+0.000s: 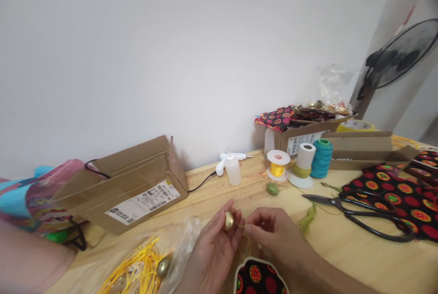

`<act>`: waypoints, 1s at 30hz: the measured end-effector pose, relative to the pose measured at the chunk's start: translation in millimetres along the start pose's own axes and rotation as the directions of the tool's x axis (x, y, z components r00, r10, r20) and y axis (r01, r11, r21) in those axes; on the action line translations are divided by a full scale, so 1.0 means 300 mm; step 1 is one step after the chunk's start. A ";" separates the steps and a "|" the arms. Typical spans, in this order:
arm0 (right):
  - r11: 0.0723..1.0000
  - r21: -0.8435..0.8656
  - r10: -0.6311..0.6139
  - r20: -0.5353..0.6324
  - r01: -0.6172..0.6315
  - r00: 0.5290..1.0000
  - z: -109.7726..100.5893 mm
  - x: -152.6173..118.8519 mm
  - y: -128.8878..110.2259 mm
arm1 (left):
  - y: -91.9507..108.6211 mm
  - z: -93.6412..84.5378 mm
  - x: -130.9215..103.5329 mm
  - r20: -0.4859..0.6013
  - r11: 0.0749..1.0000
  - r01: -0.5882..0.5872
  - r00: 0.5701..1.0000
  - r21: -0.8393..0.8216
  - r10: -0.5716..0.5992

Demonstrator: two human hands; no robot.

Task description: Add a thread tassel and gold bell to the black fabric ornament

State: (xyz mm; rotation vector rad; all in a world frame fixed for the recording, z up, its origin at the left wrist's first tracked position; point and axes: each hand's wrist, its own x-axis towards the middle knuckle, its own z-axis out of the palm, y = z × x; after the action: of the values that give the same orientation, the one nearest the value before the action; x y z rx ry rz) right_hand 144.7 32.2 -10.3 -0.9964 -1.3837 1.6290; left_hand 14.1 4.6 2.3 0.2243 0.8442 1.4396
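My left hand (219, 239) is turned palm up, its fingers curled around a round gold bell (229, 221). A thin greenish-yellow cord (241, 226) runs from beside the bell to my right hand (273, 232), whose thumb and forefinger pinch it. Below the hands is a black fabric piece (260, 278) with red and orange round motifs and a pale edge; the frame cuts off its lower part. A loop of thin cord hangs between the hands above this piece.
Black-handled scissors (356, 209) lie right, beside patterned fabric (383, 189) and a green tassel (309, 220). Behind stand thread spools (278, 166), a teal cone (322, 159), a white bottle (233, 170) and cardboard boxes (143, 193). A plastic bag (186, 239) with yellow cords lies left, near another person's arm (30, 257).
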 end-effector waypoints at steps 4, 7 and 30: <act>0.961 -0.232 -0.160 -0.021 0.150 0.987 0.007 -0.016 -0.015 | -0.014 -0.003 -0.010 -0.059 0.999 0.030 0.998 0.023 -0.029; 0.893 -0.400 -0.240 -0.038 0.205 0.970 0.008 -0.023 -0.024 | -0.018 -0.008 -0.012 -0.040 0.999 0.036 0.999 0.023 -0.035; 0.754 -0.576 -0.424 -0.058 0.316 0.904 0.005 -0.020 -0.027 | -0.026 -0.002 -0.021 0.087 0.999 0.041 0.995 0.023 -0.043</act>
State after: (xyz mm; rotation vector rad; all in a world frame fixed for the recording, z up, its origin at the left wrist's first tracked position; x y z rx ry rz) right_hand 146.3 27.0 -1.6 -1.0673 -1.8351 0.8178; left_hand 20.4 -2.7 -0.6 0.2823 0.7891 1.3725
